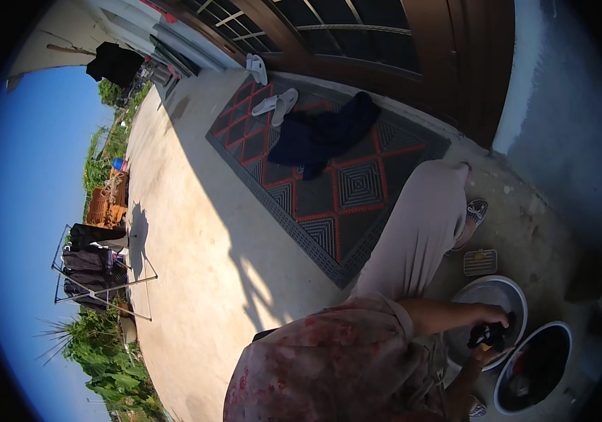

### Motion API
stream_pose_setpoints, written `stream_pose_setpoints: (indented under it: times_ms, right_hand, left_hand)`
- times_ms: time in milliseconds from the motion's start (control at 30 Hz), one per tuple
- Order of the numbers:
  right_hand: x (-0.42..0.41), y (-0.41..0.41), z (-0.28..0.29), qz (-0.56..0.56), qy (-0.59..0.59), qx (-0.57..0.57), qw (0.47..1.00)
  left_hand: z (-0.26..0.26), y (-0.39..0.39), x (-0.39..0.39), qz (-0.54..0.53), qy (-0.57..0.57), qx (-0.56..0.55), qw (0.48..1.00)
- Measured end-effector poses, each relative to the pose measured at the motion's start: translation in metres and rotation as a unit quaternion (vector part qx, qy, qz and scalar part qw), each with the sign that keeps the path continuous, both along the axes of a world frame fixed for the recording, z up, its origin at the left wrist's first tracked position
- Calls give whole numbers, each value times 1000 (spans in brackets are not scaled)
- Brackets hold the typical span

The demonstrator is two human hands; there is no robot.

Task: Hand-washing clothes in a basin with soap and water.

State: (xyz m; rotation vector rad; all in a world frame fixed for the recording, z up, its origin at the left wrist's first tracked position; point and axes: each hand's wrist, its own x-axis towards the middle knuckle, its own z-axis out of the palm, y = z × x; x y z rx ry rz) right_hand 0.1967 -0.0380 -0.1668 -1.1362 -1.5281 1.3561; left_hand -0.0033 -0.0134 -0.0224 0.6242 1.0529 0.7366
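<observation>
My right hand (492,315) grips a wet-looking black cloth (488,334) over a light-coloured basin (516,295). From below in the picture, my left hand (484,356) holds the same cloth. A small yellow piece (485,347) shows at the left hand; whether it is soap or part of the cloth I cannot tell. Beside this basin stands a second round basin (496,393) with dark laundry (540,364) and a paler piece inside. A soap dish (480,262) with a yellowish bit in it lies on the concrete near the first basin's rim.
My bent leg in pale trousers (411,232) is beside the basins. Dark clothing (327,129) and white slippers (277,104) lie on a black-and-red doormat (314,198) before a brown door (438,63). Farther off, a drying rack (100,290) with dark clothes stands on sunlit concrete.
</observation>
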Motion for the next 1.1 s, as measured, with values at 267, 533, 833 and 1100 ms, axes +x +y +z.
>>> stream_pose_setpoints:
  times_ms: [267,533,833,1100]
  right_hand:
    - [8,-15,67,-76,99,-72,990]
    - [-24,-7,91,-42,177,-166,969]
    - [17,-12,70,-78,213,-284,932]
    - [-37,23,167,-61,434,-339,832]
  left_hand:
    - [41,-8,-4,81,-45,-114,989]
    - [28,-12,-4,63,43,-46,996]
    - [7,-22,13,55,5,5,998]
    - [34,4,-36,66,-136,-34,988]
